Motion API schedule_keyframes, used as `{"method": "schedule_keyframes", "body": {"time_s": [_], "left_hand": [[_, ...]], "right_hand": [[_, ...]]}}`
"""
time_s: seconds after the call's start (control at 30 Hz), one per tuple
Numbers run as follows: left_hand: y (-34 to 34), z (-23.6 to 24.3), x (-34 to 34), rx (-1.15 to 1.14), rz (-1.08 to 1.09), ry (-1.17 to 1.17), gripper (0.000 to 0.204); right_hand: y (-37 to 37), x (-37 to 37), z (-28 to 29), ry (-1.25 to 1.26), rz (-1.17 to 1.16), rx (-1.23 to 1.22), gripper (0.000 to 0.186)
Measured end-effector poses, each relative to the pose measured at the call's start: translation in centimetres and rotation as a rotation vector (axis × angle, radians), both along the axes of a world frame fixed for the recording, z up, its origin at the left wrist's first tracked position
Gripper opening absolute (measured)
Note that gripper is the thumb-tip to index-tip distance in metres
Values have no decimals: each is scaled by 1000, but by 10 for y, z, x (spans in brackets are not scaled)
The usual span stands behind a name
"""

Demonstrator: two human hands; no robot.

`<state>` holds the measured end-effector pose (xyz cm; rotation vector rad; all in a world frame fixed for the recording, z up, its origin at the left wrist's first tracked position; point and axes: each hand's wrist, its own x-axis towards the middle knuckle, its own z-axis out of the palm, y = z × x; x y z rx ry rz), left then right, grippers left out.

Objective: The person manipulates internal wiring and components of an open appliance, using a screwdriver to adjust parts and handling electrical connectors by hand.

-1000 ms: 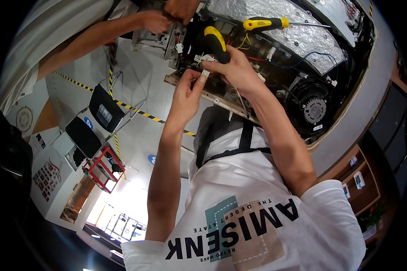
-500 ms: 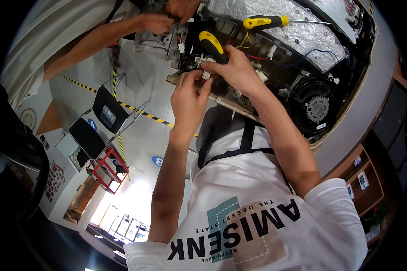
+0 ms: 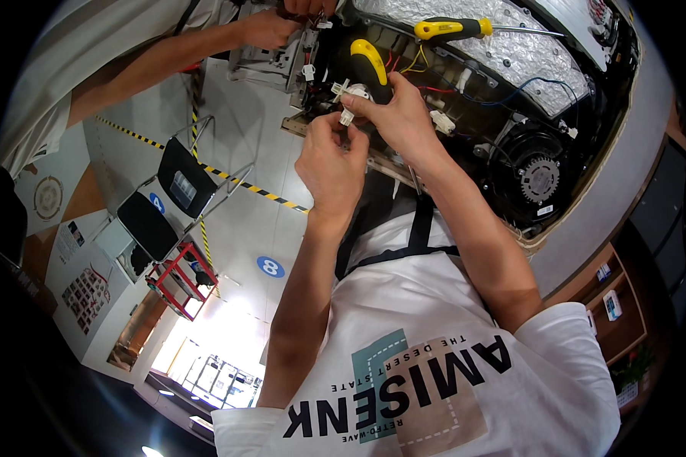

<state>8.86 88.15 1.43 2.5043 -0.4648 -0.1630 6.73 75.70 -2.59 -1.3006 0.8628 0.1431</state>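
My left hand [image 3: 331,164] and my right hand [image 3: 400,114] meet at the edge of an opened appliance [image 3: 587,164]. Both pinch a small white plastic connector [image 3: 348,103] with their fingertips. A screwdriver with a yellow and black handle [image 3: 370,65] stands up right behind my right hand's fingers; I cannot tell whether that hand holds it. A second yellow-handled screwdriver [image 3: 453,29] lies on the silver foil insulation [image 3: 511,57]. Red, yellow and blue wires [image 3: 446,91] run around the connector.
Another person's hands [image 3: 270,30] work on a grey metal part at the appliance's top left. A black round fan [image 3: 537,179] sits inside on the right. Below are two black chairs [image 3: 179,183], a red rack [image 3: 179,278], striped floor tape [image 3: 259,190] and wooden shelves [image 3: 610,293].
My left hand's fingers have closed in on the white connector beside my right fingertips. The other person's hands stay at the grey part.
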Motion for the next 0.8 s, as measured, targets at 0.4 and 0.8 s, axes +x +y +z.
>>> {"method": "schedule_keyframes", "body": {"time_s": [0.4, 0.8], "left_hand": [[-11, -8, 5, 253, -2, -125, 18], [-13, -4, 3, 271, 67, -39, 24]], "right_hand": [[0, 11, 30, 121, 120, -300, 76], [6, 10, 35, 114, 26, -277, 71]]}}
